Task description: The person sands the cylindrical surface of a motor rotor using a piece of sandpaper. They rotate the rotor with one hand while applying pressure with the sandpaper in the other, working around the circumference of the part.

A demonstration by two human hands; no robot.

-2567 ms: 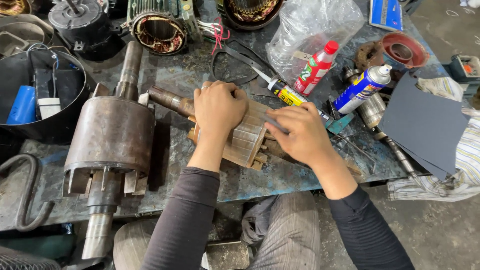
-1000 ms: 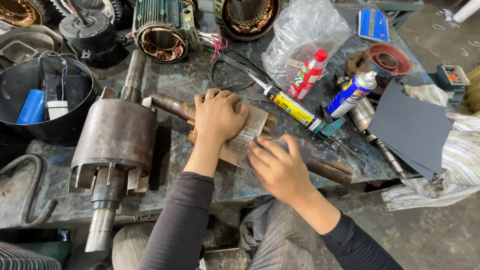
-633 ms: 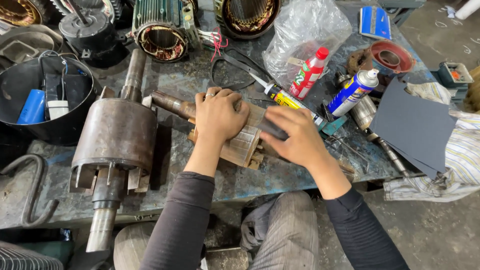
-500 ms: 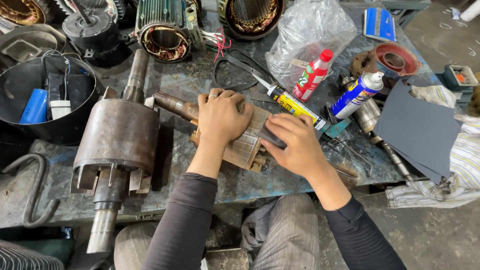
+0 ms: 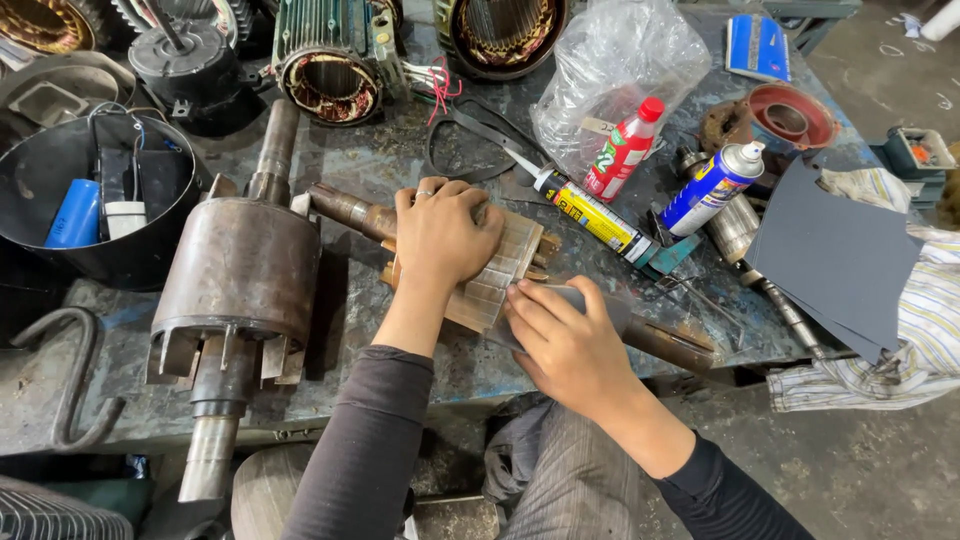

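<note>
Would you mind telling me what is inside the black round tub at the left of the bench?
Inside the black tub lie a blue cylinder, a small white block, a dark upright piece and thin wires. The tub's near wall hides its floor and whatever sits lower down.
</note>
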